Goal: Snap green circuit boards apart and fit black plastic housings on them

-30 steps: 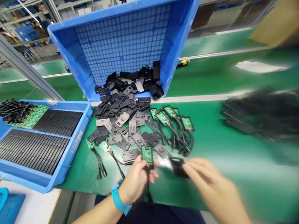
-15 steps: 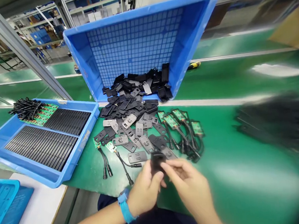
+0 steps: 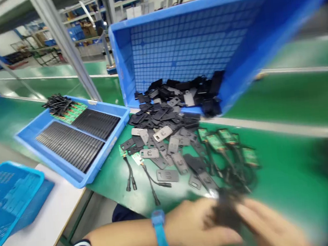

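Note:
My left hand (image 3: 195, 221), with a blue strap at the wrist, is closed round a blurred black plastic part (image 3: 227, 211). The fingers of my right hand (image 3: 268, 221), smeared by motion, press on the same part from the right. Its exact shape cannot be made out. Just beyond the hands lies a pile of flat black clip plates (image 3: 179, 163). Green circuit boards with black cables (image 3: 215, 141) rest right of the pile. Two more cabled boards (image 3: 137, 158) lie on its left.
A big blue crate (image 3: 173, 63) stands tipped on its side, black parts spilling onto the green table (image 3: 291, 173). A blue tray (image 3: 92, 179) at left holds rows of black bars and boards with cables. A blue basket (image 3: 16, 205) sits on a white surface, lower left.
The view has swung left, so the crate, tray and pile appear farther right. Both hands have moved right and toward me with the black part, and the right hand is more blurred.

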Motion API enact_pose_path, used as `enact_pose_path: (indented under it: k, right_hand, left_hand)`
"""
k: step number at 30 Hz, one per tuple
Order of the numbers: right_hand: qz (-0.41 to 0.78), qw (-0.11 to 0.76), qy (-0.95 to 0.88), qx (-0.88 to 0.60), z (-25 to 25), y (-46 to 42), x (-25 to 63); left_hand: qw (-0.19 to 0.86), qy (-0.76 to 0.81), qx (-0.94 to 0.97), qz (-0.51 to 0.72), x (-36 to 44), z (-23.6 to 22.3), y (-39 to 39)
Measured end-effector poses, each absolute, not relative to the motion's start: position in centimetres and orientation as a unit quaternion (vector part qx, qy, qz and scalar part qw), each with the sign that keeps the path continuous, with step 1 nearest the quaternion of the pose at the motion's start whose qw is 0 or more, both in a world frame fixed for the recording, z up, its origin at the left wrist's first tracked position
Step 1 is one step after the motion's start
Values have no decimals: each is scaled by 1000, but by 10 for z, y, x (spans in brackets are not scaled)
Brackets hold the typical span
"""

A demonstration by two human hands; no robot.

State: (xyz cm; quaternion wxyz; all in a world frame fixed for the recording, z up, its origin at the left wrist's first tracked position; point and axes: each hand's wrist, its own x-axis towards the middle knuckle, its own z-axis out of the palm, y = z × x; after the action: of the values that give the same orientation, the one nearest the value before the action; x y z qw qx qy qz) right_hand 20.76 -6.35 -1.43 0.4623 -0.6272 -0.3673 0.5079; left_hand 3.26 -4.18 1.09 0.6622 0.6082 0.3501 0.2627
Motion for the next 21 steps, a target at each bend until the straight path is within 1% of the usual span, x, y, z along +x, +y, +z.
enact_pose_path:
  k: [2, 7, 13, 17, 21]
  right_hand:
    - [518, 452, -396, -610, -1, -62, 199]
    - [468, 485, -451, -585, 13, -62, 182]
    - [528, 498, -439, -529, 10, -62, 181]
    - [542, 524, -393, -526, 10, -57, 177]
    - [576, 495, -381, -527, 9, -56, 179]
  left_hand:
    - [658, 372, 585, 295, 31, 14, -42]
    - [549, 394, 672, 305, 19, 20, -41]
    - [495, 389, 722, 288, 14, 16, -47]
    - [469, 373, 743, 298, 14, 13, -48]
    - [440, 385, 764, 273, 14, 14, -47]
